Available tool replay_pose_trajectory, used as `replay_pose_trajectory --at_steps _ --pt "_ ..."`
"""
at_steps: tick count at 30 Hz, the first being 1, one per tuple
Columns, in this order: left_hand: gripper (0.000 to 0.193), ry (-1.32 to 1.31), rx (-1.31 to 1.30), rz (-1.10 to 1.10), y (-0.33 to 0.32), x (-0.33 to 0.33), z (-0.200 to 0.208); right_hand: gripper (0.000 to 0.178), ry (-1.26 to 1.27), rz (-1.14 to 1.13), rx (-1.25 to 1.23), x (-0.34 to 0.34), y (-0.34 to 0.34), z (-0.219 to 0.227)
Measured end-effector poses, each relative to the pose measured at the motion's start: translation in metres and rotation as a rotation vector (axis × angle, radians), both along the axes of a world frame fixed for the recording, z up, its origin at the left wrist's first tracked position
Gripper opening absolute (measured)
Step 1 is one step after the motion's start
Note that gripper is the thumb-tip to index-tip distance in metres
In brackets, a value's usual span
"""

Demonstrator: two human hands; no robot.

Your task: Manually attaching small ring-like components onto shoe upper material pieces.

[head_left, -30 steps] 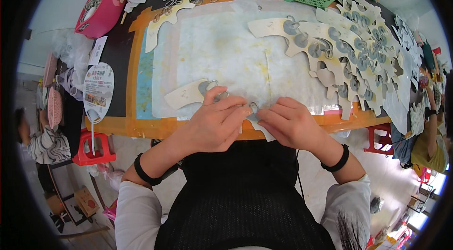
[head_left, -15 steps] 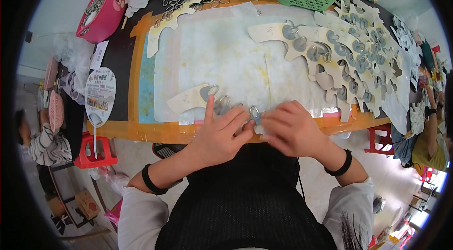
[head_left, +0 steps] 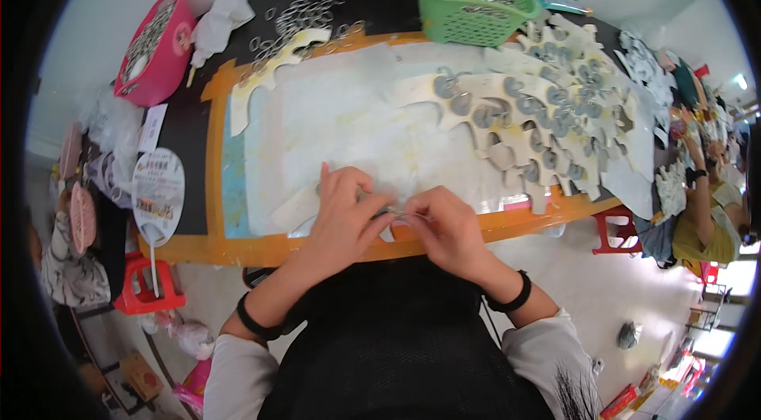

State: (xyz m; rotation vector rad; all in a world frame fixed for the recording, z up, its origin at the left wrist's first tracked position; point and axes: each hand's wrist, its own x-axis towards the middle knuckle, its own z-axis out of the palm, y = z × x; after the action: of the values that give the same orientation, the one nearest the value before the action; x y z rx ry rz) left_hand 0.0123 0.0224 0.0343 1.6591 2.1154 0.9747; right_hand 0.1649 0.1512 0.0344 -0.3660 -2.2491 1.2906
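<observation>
1. Looks like the fiddly metal-fitting step: a thin metal bit (head_left: 414, 215) seems to be pinched by the right hand (head_left: 444, 230), thumb to finger. The left hand (head_left: 345, 210) is curled right beside it, index finger raised; whether anything is gripped there can't be told (blurry).
2. Where's the workpiece? One cream piece (head_left: 295, 209) is partly covered by the left hand, near the front edge of the white sheet (head_left: 341, 119).
3. For the next move, probably a steady piece and fine fingertip control are called for, nothing forceful.
4. Counts: two hands, and two baskets, one pink (head_left: 170, 67) and one green (head_left: 476, 26), both loaded with metal bits. One curved strip (head_left: 241, 109) is seen at upper left.
5. Loose rings (head_left: 295, 17): lots, too tangled to be counted. Same for the pile of cream pieces (head_left: 519, 103) with grey tabs (head_left: 460, 105) at right, tbh; too much is overlapped.
</observation>
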Motion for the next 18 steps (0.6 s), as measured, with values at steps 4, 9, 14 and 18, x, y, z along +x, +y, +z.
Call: replay_pose_trajectory --at_steps 4,9,14,18 --pt "0.015 -0.214 -0.001 -0.180 0.001 -0.022 0.022 0.016 0.016 0.114 -0.352 -0.002 0.010 0.016" --pt "0.016 -0.586 0.049 -0.215 0.005 -0.020 0.040 0.017 -0.088 0.247 -0.272 -0.015 0.026 0.028" --pt "0.012 -0.788 0.234 -0.265 0.003 -0.015 0.033 0.023 0.027 0.304 -1.092 -0.018 0.014 0.019" --pt "0.007 -0.644 0.305 -0.230 -0.001 -0.024 0.031 0.020 0.042 0.289 -1.157 -0.020 0.023 0.027"
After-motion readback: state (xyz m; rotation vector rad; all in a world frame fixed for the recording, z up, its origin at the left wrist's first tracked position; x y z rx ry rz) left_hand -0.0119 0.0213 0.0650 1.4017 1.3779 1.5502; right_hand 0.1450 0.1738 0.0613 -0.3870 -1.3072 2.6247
